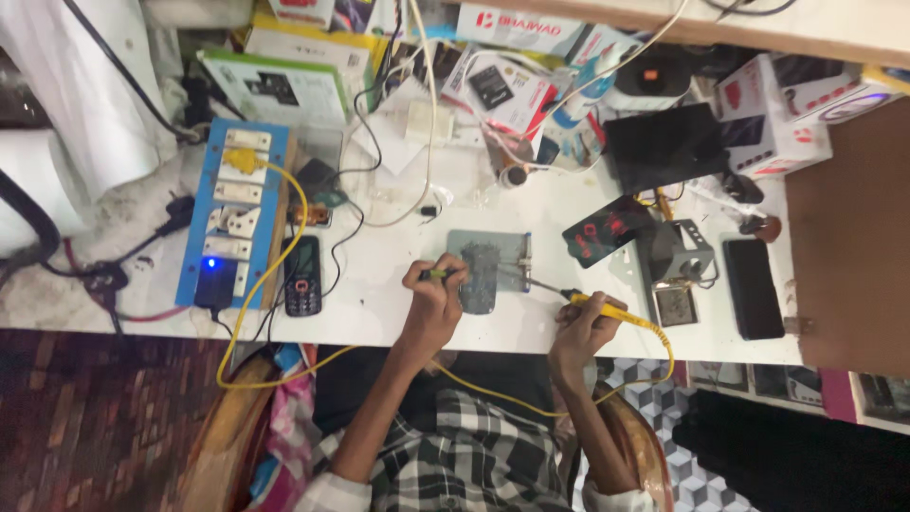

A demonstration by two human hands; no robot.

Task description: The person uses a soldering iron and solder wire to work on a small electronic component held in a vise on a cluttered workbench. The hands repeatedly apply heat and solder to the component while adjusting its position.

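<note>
A grey metal work plate (512, 248) lies on the white bench (379, 313) and carries a dark phone board (481, 277). My left hand (431, 305) rests at the plate's left edge, pinching a small thin tool with a yellow-green end (437, 274) against the board. My right hand (583, 327) grips a yellow-handled soldering iron (599, 304). Its metal tip (540, 283) points left and reaches the plate's right edge. A yellow cord (654, 332) loops off the iron, down past the bench edge.
A blue power strip (232, 213) with a lit blue lamp sits at the left, a keypad phone (302, 276) beside it. To the right lie a red-patterned phone (607, 230), a metal stand (684, 254) and a black phone (754, 287). Boxes and cables crowd the back.
</note>
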